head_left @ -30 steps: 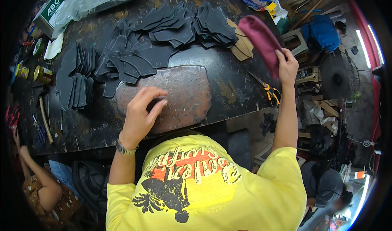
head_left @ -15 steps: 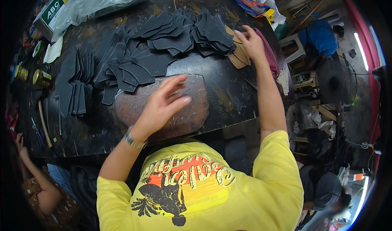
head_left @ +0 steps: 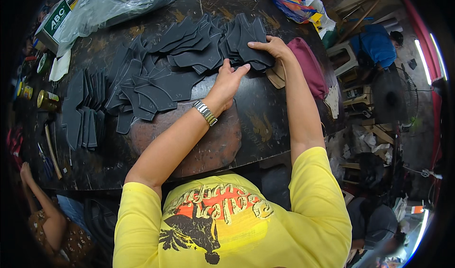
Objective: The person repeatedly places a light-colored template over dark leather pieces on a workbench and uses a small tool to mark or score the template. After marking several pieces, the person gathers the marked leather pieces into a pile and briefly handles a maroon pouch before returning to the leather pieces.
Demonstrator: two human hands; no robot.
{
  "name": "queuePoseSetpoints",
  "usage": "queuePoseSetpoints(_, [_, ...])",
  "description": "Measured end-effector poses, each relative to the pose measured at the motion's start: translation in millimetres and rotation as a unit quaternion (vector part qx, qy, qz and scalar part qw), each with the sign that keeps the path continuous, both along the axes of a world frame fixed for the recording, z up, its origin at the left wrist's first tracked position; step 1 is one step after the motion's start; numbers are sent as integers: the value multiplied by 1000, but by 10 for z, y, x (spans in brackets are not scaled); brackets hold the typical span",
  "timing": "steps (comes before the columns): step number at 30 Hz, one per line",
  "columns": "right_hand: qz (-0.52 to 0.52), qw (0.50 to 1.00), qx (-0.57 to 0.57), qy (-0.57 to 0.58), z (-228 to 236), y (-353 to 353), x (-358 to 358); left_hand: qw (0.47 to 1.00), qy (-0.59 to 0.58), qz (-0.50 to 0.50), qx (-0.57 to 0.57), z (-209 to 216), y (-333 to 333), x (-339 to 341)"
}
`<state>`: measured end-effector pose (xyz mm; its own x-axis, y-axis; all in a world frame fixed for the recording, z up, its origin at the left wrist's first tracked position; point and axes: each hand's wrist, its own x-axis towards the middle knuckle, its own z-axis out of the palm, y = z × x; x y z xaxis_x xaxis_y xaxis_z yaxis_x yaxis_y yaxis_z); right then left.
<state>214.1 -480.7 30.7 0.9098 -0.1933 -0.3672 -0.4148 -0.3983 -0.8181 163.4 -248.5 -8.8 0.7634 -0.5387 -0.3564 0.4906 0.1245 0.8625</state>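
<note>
Several black cut pieces, flat and curved like leather or sheet material, lie in overlapping piles across the dark table. My right hand (head_left: 275, 50) is closed on the right edge of the rightmost stack of black pieces (head_left: 244, 33), its thumb lying on top and its other fingers partly hidden. At the near edge of that stack is my left hand (head_left: 226, 85), thumb and forefinger apart; its other fingers are hidden. Tan card pieces (head_left: 276, 76) lie partly under my right hand, beside a maroon pouch-like item (head_left: 308, 66).
A worn reddish-brown slab (head_left: 204, 140) lies at the table's near edge. More black pieces (head_left: 85, 107) stand fanned at left, near a hammer-like wooden handle (head_left: 53, 149) and jars (head_left: 47, 99). Clear plastic wrapping (head_left: 113, 7) is at the back. Another person's arm (head_left: 35, 187) shows at lower left.
My right hand has moved left from the tan pieces onto the rightmost black stack. My left hand has moved forward and right from above the slab to the stack's near edge.
</note>
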Motion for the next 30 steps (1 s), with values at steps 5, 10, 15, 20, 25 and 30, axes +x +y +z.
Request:
queuePoseSetpoints(5, [7, 997, 4, -83, 119, 129, -182, 998, 14, -17, -58, 77, 74, -41])
queuePoseSetpoints(10, [-47, 990, 8, -135, 12, 258, -192, 998, 18, 11, -64, 91, 74, -69])
queuePoseSetpoints(15, [-5, 992, 66, -103, 41, 220, -194, 998, 10, 21, -60, 33, 63, -82])
queuePoseSetpoints(20, [6, 991, 56, -122, 75, 252, -195, 997, 3, 27, -67, 7, 84, -78])
queuePoseSetpoints(25, [-21, 984, 83, -157, 6, 295, -308, 997, 2, 23, -68, -15, 92, -85])
queuePoseSetpoints(30, [-47, 963, 180, -196, -68, 350, -501, 997, -12, 5, -81, -53, 105, -63])
